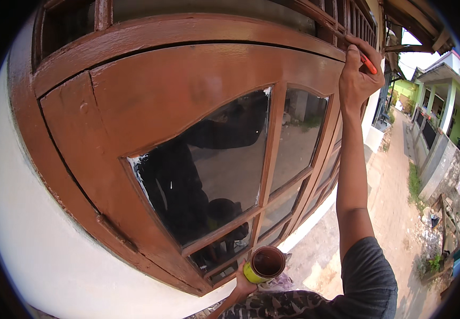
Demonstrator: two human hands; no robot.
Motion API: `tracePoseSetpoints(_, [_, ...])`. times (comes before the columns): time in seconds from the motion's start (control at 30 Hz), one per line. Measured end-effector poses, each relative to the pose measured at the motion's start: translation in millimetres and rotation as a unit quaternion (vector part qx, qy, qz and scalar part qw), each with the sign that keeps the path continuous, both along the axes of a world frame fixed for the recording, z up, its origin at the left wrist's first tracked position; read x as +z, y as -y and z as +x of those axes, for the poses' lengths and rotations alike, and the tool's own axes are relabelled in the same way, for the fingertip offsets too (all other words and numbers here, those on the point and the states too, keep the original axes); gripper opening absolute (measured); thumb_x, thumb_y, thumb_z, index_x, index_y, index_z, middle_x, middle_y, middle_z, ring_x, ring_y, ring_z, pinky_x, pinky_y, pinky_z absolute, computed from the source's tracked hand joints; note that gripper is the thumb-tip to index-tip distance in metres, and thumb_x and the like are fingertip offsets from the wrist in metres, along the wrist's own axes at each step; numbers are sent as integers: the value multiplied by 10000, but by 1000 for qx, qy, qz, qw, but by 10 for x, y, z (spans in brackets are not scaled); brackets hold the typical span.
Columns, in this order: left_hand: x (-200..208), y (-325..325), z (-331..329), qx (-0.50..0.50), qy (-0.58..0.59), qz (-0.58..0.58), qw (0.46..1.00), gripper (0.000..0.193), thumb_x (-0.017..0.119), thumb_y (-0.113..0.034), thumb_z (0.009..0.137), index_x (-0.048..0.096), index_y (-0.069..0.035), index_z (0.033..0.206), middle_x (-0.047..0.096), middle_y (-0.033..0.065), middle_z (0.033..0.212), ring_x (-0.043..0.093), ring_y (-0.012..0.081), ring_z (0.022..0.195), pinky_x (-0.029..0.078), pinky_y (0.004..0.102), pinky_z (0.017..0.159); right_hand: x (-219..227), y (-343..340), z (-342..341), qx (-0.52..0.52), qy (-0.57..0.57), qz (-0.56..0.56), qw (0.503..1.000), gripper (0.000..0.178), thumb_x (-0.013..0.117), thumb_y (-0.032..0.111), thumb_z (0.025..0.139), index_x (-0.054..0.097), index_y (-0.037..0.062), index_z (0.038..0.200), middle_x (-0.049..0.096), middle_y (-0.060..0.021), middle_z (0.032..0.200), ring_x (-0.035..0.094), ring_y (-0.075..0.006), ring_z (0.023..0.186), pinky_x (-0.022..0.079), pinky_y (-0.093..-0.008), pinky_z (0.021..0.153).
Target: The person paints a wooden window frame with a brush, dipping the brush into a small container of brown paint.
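Observation:
My right hand (pixel 358 80) is raised to the upper right, its fingers closed round a paintbrush with an orange-red handle (pixel 368 64). The brush end points up and left to the brown wooden bars above the window; whether the bristles touch the wood I cannot tell. Low down, my left hand (pixel 244 283) grips a small yellow paint can (pixel 250 273) by its side. Brown paint coats the inside of the can. Between my hands is a brown wooden window sash (pixel 182 72) with dark glass panes (pixel 224 159), white smears at several corners.
White wall (pixel 33 212) surrounds the frame on the left. A metal hinge (pixel 115 233) sits on the frame's lower left. To the right runs a dirt lane (pixel 394 175), with a low wall (pixel 442 159), a pale green house (pixel 458 101) and scattered debris (pixel 448 218).

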State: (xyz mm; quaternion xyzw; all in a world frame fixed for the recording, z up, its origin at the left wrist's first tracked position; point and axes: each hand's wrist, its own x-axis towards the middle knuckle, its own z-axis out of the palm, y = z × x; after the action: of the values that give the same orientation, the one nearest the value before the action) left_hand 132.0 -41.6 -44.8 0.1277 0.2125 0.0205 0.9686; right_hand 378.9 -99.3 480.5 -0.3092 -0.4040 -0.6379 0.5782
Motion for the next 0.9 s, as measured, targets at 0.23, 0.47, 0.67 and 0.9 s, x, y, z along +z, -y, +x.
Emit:
tracePoseSetpoints(0.23, [-65, -9, 29, 6, -32, -4, 999, 619, 362, -558, 1005, 570, -98, 1364, 593, 129, 1386, 541, 330, 1295, 375, 503, 1135, 186, -221, -34, -38, 20, -41, 998, 124, 698, 93, 833, 767, 93, 935, 701, -38, 897, 597, -183, 905, 471, -303, 879])
tracePoseSetpoints(0.47, [-63, -28, -24, -3, 9, 33, 999, 614, 346, -555, 1007, 572, -107, 1362, 589, 128, 1391, 529, 333, 1306, 371, 504, 1137, -43, -183, -95, -4, 1, -54, 999, 136, 691, 71, 829, 764, 82, 943, 685, -34, 855, 577, -153, 914, 472, -280, 844])
tracePoseSetpoints(0.67, [-103, -21, 8, -1, -8, -9, 1000, 602, 361, -552, 1006, 589, -107, 1341, 596, 128, 1379, 537, 331, 1298, 377, 510, 1131, 201, -200, -104, -50, 54, -51, 996, 127, 701, 83, 814, 768, 93, 921, 699, -37, 819, 575, -195, 929, 472, -335, 939])
tracePoseSetpoints(0.9, [-88, -68, -30, -23, 13, -8, 1000, 627, 377, -585, 994, 595, -107, 1337, 608, 130, 1364, 549, 331, 1283, 380, 511, 1127, 72, -213, -75, -103, 78, -72, 989, 135, 706, 73, 794, 758, 91, 917, 708, -26, 822, 579, -197, 880, 460, -372, 983])
